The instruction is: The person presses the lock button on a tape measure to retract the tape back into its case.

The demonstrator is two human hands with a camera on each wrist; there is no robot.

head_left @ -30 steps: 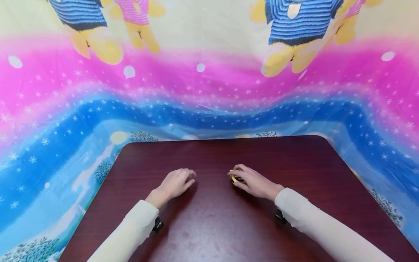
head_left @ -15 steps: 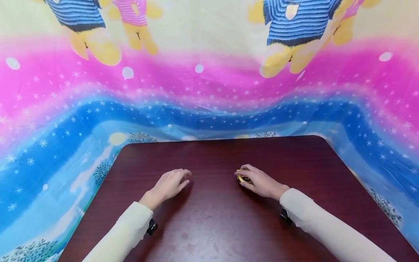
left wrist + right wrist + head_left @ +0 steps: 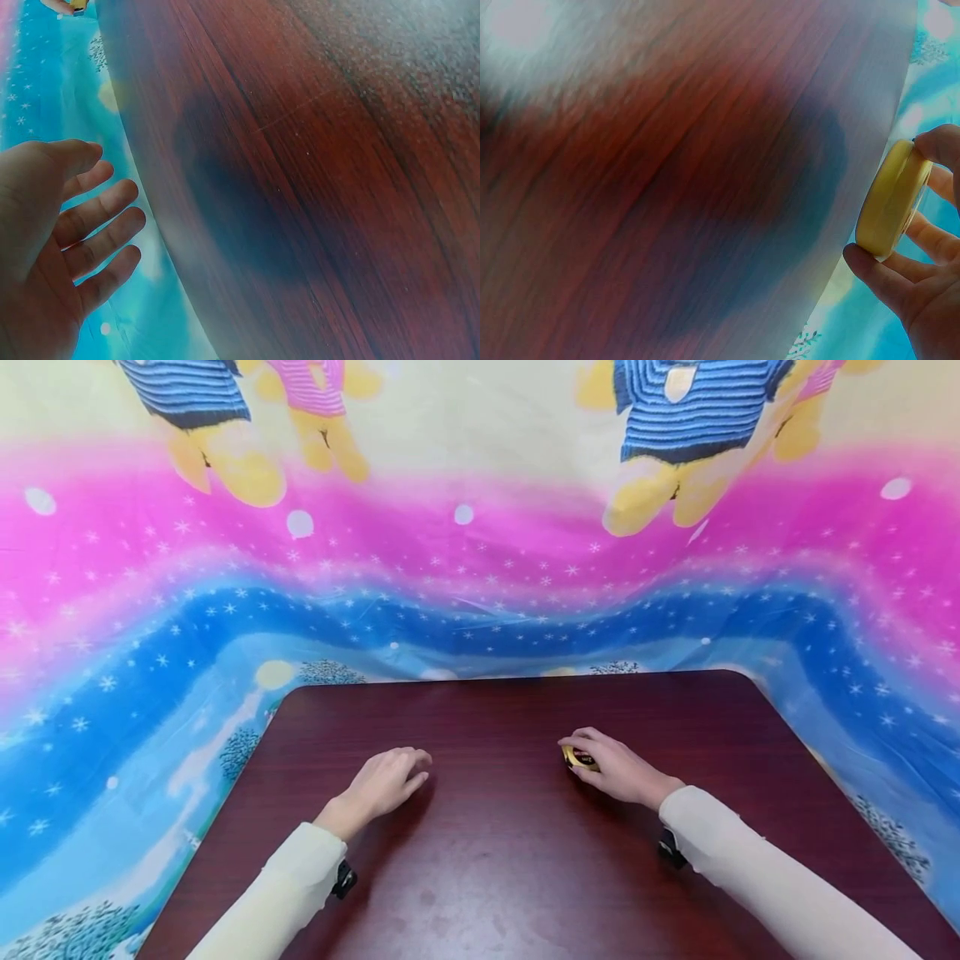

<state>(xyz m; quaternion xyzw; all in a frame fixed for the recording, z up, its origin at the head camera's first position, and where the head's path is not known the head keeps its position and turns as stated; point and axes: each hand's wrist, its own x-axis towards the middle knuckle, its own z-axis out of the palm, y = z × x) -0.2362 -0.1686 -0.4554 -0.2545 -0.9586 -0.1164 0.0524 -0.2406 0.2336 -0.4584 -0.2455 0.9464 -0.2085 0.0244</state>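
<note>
A small round yellow-and-black tape measure (image 3: pixel 582 761) with "2m" lettering is held in my right hand (image 3: pixel 621 771), above the right half of the table. In the right wrist view, thumb and fingertips pinch the yellow casing (image 3: pixel 891 196) by its edge, with part of the palm (image 3: pixel 945 300) visible behind. On the left, my left hand (image 3: pixel 381 783) hovers over the table holding nothing. Its fingers (image 3: pixel 105 236) are loosely bent and spread in the left wrist view. A bit of the tape measure (image 3: pixel 79 5) shows at that view's top left corner.
Both hands are over a dark red-brown wooden table (image 3: pixel 480 877) with rounded far corners. A patterned cloth backdrop (image 3: pixel 480 560) in pink, blue and cream surrounds its far and side edges. Each wrist carries a black camera beneath a pale sleeve (image 3: pixel 772 868).
The right hand has moved to the right, carrying the tape measure along. My left hand has drifted slightly left, so the gap between the hands is wider.
</note>
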